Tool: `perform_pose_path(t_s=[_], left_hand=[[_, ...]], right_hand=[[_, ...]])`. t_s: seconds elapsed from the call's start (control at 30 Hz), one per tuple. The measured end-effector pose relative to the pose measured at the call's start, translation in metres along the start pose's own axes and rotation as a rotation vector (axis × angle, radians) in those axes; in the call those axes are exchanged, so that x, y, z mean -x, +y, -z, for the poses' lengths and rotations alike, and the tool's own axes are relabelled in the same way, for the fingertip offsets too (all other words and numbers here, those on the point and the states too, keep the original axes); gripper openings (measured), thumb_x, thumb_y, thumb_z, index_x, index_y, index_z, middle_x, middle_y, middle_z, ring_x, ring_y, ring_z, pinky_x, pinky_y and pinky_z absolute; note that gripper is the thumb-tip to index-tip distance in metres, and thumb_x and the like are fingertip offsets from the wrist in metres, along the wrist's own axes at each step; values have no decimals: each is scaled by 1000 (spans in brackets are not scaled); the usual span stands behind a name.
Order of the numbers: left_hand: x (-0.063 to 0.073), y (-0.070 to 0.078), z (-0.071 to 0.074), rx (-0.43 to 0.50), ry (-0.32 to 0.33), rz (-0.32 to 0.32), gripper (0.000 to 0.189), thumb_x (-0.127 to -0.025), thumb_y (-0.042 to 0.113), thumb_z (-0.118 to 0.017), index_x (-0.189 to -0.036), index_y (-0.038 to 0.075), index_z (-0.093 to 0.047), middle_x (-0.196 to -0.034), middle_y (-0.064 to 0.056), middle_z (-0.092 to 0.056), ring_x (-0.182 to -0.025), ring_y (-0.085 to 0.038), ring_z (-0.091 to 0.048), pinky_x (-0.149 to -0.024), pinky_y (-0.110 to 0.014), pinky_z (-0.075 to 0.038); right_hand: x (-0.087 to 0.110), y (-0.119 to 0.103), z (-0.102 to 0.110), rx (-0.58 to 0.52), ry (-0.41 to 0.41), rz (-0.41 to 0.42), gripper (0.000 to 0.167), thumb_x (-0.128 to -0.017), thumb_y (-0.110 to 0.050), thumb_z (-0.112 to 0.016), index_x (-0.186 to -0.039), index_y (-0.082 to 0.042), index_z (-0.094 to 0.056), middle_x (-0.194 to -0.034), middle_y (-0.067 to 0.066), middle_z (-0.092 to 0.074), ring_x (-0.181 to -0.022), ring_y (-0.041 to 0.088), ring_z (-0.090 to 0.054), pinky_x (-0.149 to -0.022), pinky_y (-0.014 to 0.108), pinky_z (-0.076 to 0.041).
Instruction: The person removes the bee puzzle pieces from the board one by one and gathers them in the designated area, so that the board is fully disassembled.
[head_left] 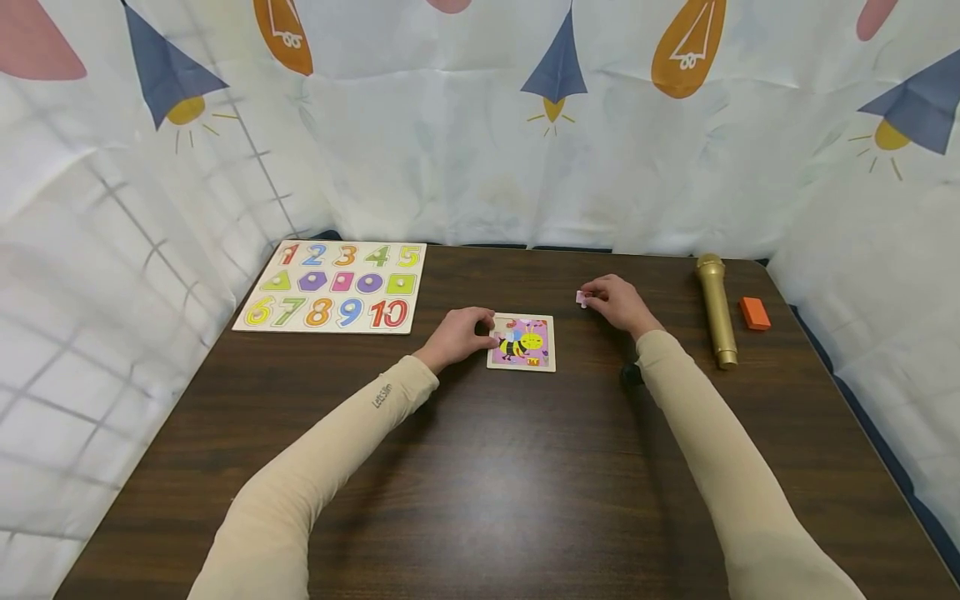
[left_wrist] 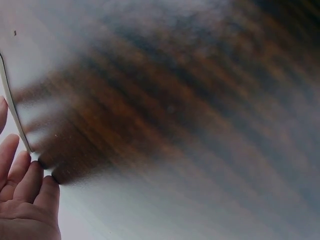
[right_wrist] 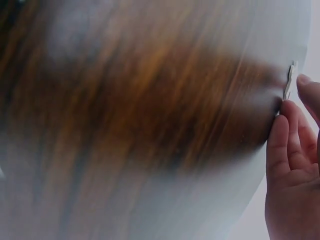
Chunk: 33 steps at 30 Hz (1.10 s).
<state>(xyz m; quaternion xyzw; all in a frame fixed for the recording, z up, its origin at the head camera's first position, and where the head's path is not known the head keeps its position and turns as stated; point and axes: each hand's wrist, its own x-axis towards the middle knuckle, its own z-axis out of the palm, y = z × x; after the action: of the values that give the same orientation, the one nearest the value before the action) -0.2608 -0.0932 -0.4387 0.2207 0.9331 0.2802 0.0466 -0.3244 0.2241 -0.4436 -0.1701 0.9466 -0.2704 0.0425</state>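
Note:
A small square bee jigsaw puzzle (head_left: 521, 343) with a pale wooden frame lies flat on the dark table. Its picture is a yellow bee on pink, and a bare wood patch shows near the upper left corner. My left hand (head_left: 455, 337) holds the frame at its left side, thumb on the left edge and fingers at the top corner. In the left wrist view the fingers (left_wrist: 29, 185) lie along the frame's thin edge (left_wrist: 14, 107). To the right, my right hand (head_left: 618, 304) pinches a small pink puzzle piece (head_left: 581, 298) low over the table, seen edge-on in the right wrist view.
A wooden board of numbers and shapes (head_left: 330, 287) lies at the back left of the table (head_left: 480, 483). On the right are a gold microphone-like cylinder (head_left: 717, 312) and an orange block (head_left: 754, 313). A patterned white curtain (head_left: 450, 158) hangs around the table.

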Motion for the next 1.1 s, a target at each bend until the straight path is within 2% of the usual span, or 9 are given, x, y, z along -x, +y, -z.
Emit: perform_pose_path(t_s=[0.33, 0.8, 1.0, 1.1], left_hand=[[2, 0, -1, 2, -10, 11, 26, -84, 18, -78, -103, 2, -68, -131, -13, -61, -123, -27, -56, -106, -38, -40], [2, -1, -3, 31, 1, 8, 27, -86, 19, -77, -104, 2, -68, -132, -13, -61, -123, -27, -55, -106, -38, -40], [2, -2, -2, 45, -1, 24, 34, -85, 22, -77, -111, 2, -67, -134, -12, -60, -124, -26, -54, -107, -37, -39], [2, -2, -1, 57, -1, 40, 39, -86, 23, -76, -117, 1, -65, -136, -13, -58, -125, -27, -53, -108, -38, -38]], right_hand=[[2, -3, -3, 7, -21, -41, 30, -97, -15, -61, -122, 2, -64, -124, 22, -54, -111, 38, -54, -100, 52, -41], [4, -4, -2, 16, 5, -13, 32, -98, -13, -60, -125, 3, -62, -125, 24, -51, -108, 38, -54, -100, 52, -42], [2, -16, -8, -6, 48, -3, 32, -99, -14, -57, -125, 5, -61, -128, 25, -49, -108, 38, -56, -99, 51, -43], [0, -28, -14, -9, 39, -7, 32, -100, -16, -57, -126, 1, -61, -128, 22, -50, -109, 35, -55, -98, 50, -44]])
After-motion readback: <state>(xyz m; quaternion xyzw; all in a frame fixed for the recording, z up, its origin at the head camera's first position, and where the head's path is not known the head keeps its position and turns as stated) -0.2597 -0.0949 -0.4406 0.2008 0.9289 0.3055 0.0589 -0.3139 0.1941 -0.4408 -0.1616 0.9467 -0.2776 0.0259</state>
